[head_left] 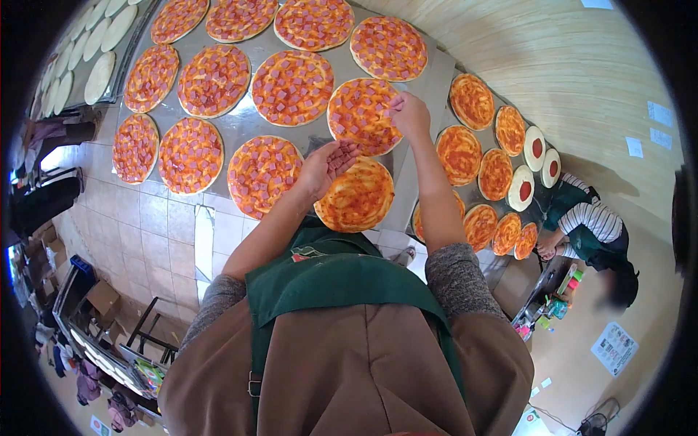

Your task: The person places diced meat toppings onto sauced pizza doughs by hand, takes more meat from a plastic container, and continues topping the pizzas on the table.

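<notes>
Our brown top [320, 363] fills bottom centre; mid-frame, our left hand [320, 171] cups ham [341, 156], and our bunched right hand [411, 116], contents unclear, should sprinkle the pizza [360, 118] beneath evenly.

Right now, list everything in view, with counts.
Topped pizzas: eleven, orange with pink, near table
Plain pizza: one, orange, near table's close edge
Sauced pizzas: about eight, orange, right table
Red-centred bases: three, cream, right table
Bare bases: many, pale, upper left
Person: one, green and striped clothing, right
Papers: several, white, right wall
Boxes: some, brown, lower left
Apron: one, green, wearer's front
Left hand: one, cupping pink cubes
Right hand: one, at a topped pizza's edge
</notes>
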